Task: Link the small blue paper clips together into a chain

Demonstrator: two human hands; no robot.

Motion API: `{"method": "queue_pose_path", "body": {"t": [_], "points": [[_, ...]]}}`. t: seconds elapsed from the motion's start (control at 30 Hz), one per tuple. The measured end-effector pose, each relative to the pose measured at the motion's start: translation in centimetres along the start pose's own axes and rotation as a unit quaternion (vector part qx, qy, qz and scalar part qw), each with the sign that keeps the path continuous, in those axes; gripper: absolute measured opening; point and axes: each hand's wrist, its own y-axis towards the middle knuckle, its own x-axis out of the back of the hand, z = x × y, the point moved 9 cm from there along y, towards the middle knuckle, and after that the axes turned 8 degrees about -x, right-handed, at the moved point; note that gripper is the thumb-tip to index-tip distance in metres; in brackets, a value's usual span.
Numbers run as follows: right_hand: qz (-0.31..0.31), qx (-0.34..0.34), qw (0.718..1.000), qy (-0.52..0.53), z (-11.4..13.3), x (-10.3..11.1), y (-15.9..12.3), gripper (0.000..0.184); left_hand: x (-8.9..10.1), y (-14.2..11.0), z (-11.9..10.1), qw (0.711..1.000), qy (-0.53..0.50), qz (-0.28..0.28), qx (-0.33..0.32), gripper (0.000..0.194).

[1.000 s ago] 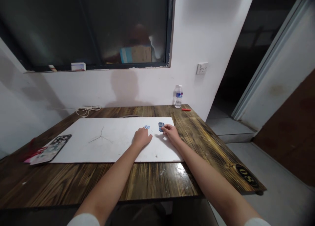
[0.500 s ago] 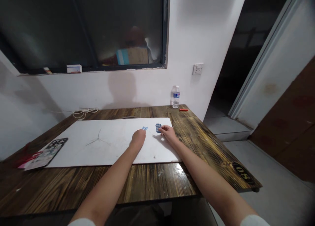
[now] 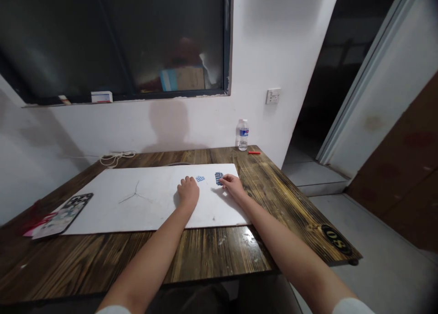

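Observation:
A small blue-and-white striped piece (image 3: 200,179) lies on the white board (image 3: 112,213). Just left of it, my left hand (image 3: 188,191) rests low over the board, fingers loosely bent and slightly apart, with nothing seen in them. Between thumb and fingers, my right hand (image 3: 233,186) pinches a similar blue-and-white striped piece (image 3: 218,178) near the board's right end. The pieces are too small for me to tell their kind. Thin dark lines (image 3: 135,193) meeting at one point mark the board's left half.
The board lies on a brown wooden table (image 3: 205,254). A phone-like patterned object (image 3: 66,213) overlaps its left end. At the back are a white cable (image 3: 116,157), a water bottle (image 3: 243,135) and a red stick-like item (image 3: 254,153). A wall with a window stands behind.
My left hand has drawn back to the left from the striped piece on the board, and its fingers have loosened. My right hand keeps its pinch in nearly the same spot.

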Motion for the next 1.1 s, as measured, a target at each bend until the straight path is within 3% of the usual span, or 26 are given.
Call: {"method": "queue_pose_path", "body": {"t": [0.33, 0.5, 0.6, 0.7, 0.8, 0.9, 1.0, 1.1], "points": [[0.003, 0.007, 1.000, -0.019, 0.0, 0.0, -0.1, 0.026, -0.2, 0.1, -0.3, 0.998, 0.024, 0.060, -0.010, 0.034], [0.004, 0.002, 1.000, -0.014, -0.2, -0.1, 0.1, 0.027, 1.0, 0.4, -1.3, 0.998, 0.015, -0.012, -0.059, 0.029], [0.002, 0.002, 1.000, -0.018, -0.2, -0.1, 0.1, 0.027, 1.5, 0.3, -2.3, 0.994, -0.033, -0.047, -0.091, 0.028], [0.001, 0.007, 0.999, -0.033, -0.1, -0.1, 0.0, 0.026, 1.3, 0.1, -3.0, 0.986, -0.114, -0.049, -0.114, 0.026], [0.002, 0.012, 0.999, -0.040, 0.0, -0.2, 0.0, 0.026, 1.2, -0.1, -3.8, 0.964, -0.210, -0.050, -0.155, 0.022], [0.005, 0.010, 0.999, -0.041, 0.2, -0.3, -0.1, 0.026, 1.4, -0.2, -4.4, 0.938, -0.277, -0.059, -0.199, 0.029], [0.004, 0.007, 0.999, -0.052, 0.3, -0.4, -0.3, 0.027, 1.2, -0.1, -4.3, 0.933, -0.305, -0.053, -0.185, 0.034], [0.008, 0.008, 0.998, -0.061, 0.5, -0.6, -0.4, 0.028, 0.8, -0.1, -4.0, 0.927, -0.342, -0.038, -0.150, 0.021]]}}
